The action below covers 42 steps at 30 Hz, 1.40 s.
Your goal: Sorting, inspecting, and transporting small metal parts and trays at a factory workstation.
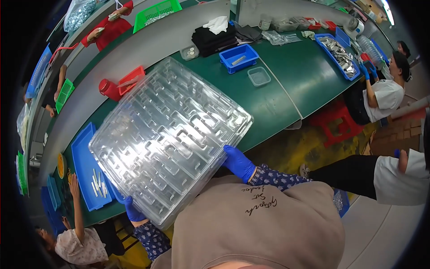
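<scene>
Both my hands, in blue gloves, hold a large stack of clear plastic blister trays (165, 134) with moulded slots. My left hand (133, 210) grips the stack at its near left corner, with part of the fingers hidden behind the plastic. On the right side edge, my right hand (238, 164) is closed round the rim, its fingertips partly out of sight underneath. The stack is tilted above the green bench and covers much of it. Just left of it lies a blue tray (85, 152) with several thin silvery metal pieces (98, 184) inside.
On the bench stand a small blue bin (238, 58), a clear tub (259, 76), dark folded cloths (214, 38) and a red container (109, 89). A blue tray of metal parts (338, 56) is at far right. Co-workers sit left and right; another person (376, 175) stands close on the right.
</scene>
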Available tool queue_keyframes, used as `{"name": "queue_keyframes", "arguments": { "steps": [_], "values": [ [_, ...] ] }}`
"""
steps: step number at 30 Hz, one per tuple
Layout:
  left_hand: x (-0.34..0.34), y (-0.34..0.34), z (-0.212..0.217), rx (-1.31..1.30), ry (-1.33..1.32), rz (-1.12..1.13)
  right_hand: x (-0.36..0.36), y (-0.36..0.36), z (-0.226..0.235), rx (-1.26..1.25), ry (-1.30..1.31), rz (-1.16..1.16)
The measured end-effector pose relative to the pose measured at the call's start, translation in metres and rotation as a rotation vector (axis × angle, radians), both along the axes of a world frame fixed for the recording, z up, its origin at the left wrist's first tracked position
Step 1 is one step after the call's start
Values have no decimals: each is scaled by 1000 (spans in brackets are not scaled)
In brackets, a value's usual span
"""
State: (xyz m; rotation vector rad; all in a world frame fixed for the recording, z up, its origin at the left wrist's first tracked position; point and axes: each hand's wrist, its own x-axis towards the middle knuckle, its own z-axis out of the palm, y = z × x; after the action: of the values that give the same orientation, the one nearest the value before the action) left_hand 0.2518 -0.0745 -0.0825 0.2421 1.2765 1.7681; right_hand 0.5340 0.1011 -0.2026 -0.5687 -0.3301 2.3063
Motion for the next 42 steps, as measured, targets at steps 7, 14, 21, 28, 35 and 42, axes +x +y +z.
{"name": "queue_keyframes", "arguments": {
  "steps": [7, 14, 21, 28, 35, 42],
  "values": [
    [12, -1, -20, -37, -192, 98, 102, 117, 21, 620, -618, 996],
    [25, 6, 2, -30, -165, 105, 74, 310, 58, 1949, -1406, -373],
    [22, -6, -2, -59, -154, 161, 36, 381, 14, 2239, -1689, 129],
    [21, -12, -6, -97, -61, 136, -3, 375, 44, 2279, -1363, 44],
    [25, -9, 0, -103, -1, 117, -132, 387, 85, 2378, -1108, -76],
    [48, -1, 10, -137, 68, 171, -274, 412, 45, 2311, -1215, -62]
  ]
}}
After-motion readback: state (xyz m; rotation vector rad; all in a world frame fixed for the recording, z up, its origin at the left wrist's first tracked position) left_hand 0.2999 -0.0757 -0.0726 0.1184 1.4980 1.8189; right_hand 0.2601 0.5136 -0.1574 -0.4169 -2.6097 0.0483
